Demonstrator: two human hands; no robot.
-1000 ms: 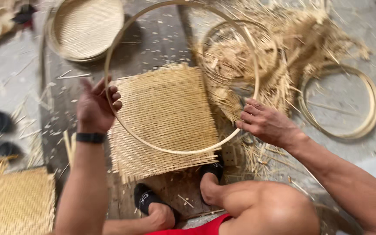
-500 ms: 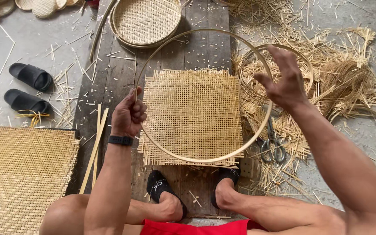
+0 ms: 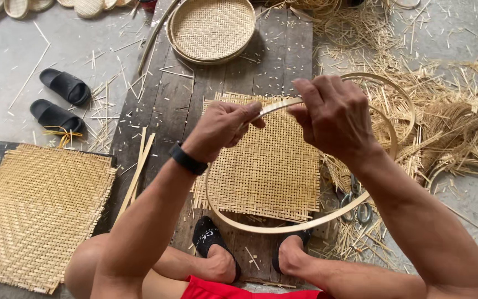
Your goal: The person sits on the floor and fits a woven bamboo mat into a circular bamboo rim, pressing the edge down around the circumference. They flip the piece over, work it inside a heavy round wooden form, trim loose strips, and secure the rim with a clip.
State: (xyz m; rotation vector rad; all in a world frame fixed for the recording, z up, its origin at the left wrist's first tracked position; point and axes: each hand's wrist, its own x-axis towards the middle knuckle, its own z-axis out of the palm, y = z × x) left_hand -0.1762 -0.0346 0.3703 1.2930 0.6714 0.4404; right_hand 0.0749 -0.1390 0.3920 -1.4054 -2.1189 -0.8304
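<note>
A bamboo hoop is lifted off the boards and tilted toward me. My left hand grips its top strip on the left side, and my right hand grips the same strip just to the right, the two hands nearly touching. Under the hoop lies a square woven bamboo mat on the dark wooden boards. My two feet in black sandals rest at the mat's near edge.
A finished round woven tray sits at the far end of the boards. A second woven mat lies at left, black slippers beyond it. Loose bamboo shavings, more hoops and scissors lie at right.
The hoop was lying around the mat with my hands at its opposite sides. Both hands have come together at its top and lifted it toward me.
</note>
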